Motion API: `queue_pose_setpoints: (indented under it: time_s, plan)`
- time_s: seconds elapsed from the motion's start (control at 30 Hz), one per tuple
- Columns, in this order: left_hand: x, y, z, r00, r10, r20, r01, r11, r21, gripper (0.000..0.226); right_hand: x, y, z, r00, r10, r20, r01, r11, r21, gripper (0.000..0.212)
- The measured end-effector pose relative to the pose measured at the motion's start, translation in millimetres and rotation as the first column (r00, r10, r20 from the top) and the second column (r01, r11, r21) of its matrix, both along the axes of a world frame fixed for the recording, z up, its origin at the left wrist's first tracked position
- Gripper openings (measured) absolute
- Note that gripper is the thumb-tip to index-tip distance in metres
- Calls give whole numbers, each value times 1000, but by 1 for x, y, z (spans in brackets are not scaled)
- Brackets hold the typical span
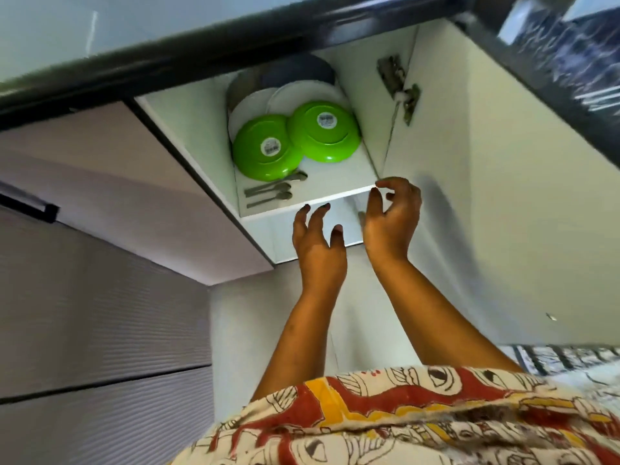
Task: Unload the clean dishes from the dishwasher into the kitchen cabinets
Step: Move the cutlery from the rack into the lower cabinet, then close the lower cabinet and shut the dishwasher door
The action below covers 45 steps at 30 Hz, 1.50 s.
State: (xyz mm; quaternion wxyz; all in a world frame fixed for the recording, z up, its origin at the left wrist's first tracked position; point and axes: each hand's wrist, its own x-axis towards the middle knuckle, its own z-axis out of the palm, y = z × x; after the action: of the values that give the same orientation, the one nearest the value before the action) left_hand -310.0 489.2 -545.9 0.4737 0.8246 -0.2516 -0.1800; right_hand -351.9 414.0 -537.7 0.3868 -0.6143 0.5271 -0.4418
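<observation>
I look up into an open white wall cabinet point(188, 129). On its shelf point(335, 182) two green bowls point(265, 147) point(323, 130) lie upside down side by side, each with a label on its base. Behind them stand white plates point(255, 102) and a dark pan point(298, 70). Several spoons point(271, 191) lie at the shelf's front left. My left hand point(318, 243) hovers just below the shelf's front edge, fingers spread and empty. My right hand point(392, 219) is at the shelf's right front corner, fingers curled apart, holding nothing.
The cabinet door point(486, 196) hangs open to the right, its hinge point(399, 85) visible. A closed grey cabinet point(100, 182) with a dark handle point(30, 203) sits to the left. A dark ledge point(235, 38) runs above. My patterned clothing point(402, 421) fills the bottom.
</observation>
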Motion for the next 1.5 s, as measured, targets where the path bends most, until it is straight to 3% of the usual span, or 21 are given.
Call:
queue_pose_setpoints:
  time_s: [0.23,0.33,0.4,0.47,0.53,0.57,0.63,0.9,1.23,1.37,1.5]
  plan:
    - [-67,40,53,992,-106,-63,93,979,-182,37,-93,56,77,990,-110,-90,68,922,-381,21]
    - [-94,52,85,983,-185,-11,179,961,-212,36,-135,67,118,949,-202,-244,74,890,-450,24]
    - [-110,49,108,971,-235,53,241,942,-233,36,-165,61,144,850,-319,-419,85,868,-488,30]
    - [-126,43,127,952,-288,98,304,921,-243,37,-191,50,160,697,-321,-641,54,915,-400,40]
    - [-145,37,144,929,-350,116,369,895,-252,37,-212,44,169,614,-148,-775,30,986,-165,41]
    - [-156,35,151,918,-380,116,397,882,-253,37,-220,44,172,627,-59,-777,19,998,-61,38]
    - [-170,32,158,896,-430,111,444,863,-243,38,-226,46,171,676,19,-737,-24,1000,4,32]
    - [-180,41,153,875,-483,38,478,847,-233,37,-227,62,169,755,69,-652,-102,995,-12,34]
    - [-161,52,159,903,-422,-83,389,884,-261,44,-207,100,161,785,111,-610,-154,988,-17,31]
    - [-147,66,163,926,-366,-93,337,911,-237,48,-192,120,157,845,297,-445,-320,947,25,24]
    - [-111,92,161,977,-198,80,210,956,-204,43,-157,142,146,758,502,-416,-546,838,15,35]
